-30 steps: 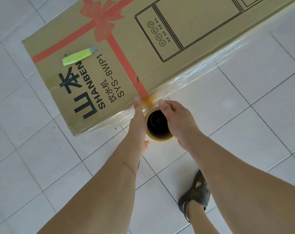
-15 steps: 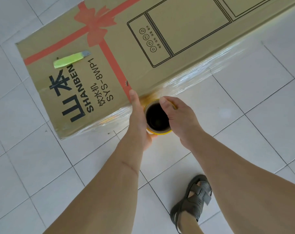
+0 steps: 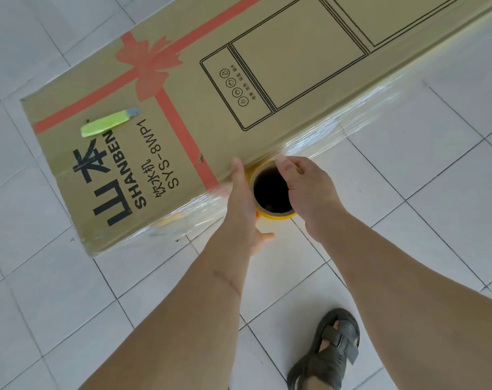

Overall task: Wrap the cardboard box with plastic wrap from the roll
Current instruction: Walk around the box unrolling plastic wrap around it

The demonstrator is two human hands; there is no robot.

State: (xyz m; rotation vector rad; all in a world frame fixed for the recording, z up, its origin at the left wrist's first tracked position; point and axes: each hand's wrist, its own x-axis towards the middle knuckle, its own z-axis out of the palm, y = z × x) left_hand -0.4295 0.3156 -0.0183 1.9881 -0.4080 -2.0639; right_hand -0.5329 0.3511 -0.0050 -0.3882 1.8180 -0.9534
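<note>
A long cardboard box (image 3: pixel 239 88) with a printed red ribbon lies on the tiled floor. Clear plastic wrap (image 3: pixel 351 119) covers its near side. The roll (image 3: pixel 271 213) stands upright against that side, and I look down into its dark core. My left hand (image 3: pixel 242 204) grips the roll from the left, thumb at the box's top edge. My right hand (image 3: pixel 309 187) holds it from the right, with the thumb over the core's rim.
A lime-green utility knife (image 3: pixel 107 123) lies on top of the box near its left end. My sandalled foot (image 3: pixel 329 353) stands on the white floor tiles (image 3: pixel 408 220) below my right arm.
Both hands and the roll have shifted right along the box's near side. My foot has stepped along with them.
</note>
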